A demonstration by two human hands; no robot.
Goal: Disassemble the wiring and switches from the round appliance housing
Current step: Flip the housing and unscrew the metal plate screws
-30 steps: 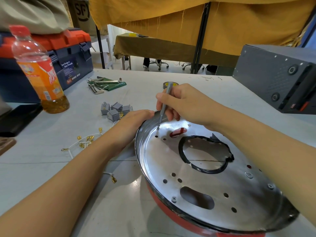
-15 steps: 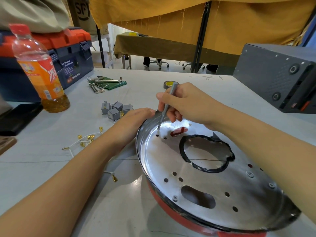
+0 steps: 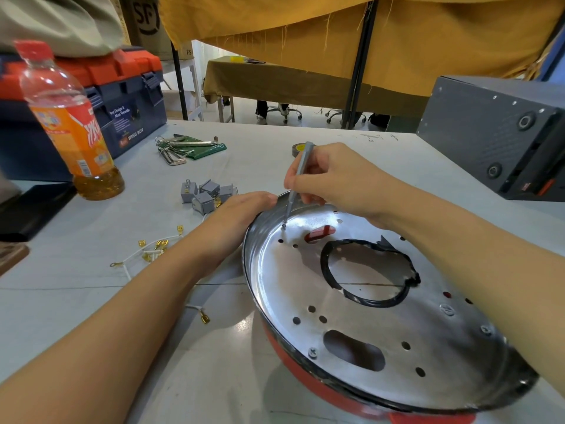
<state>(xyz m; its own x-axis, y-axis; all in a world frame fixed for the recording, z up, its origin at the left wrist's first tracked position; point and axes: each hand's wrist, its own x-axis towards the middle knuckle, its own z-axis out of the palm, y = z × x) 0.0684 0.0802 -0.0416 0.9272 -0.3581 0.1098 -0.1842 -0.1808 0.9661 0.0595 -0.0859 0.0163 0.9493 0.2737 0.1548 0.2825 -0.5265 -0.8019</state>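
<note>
Two hands work on one housing lying on the tabletop: my right hand pinches one screwdriver, tip on a screw; my left hand rests flat against the rim. Four grey switches and loose wires lie beside it, near one bottle.

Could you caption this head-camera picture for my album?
Right hand turns a screwdriver in the round housing; left hand steadies its rim.
</note>
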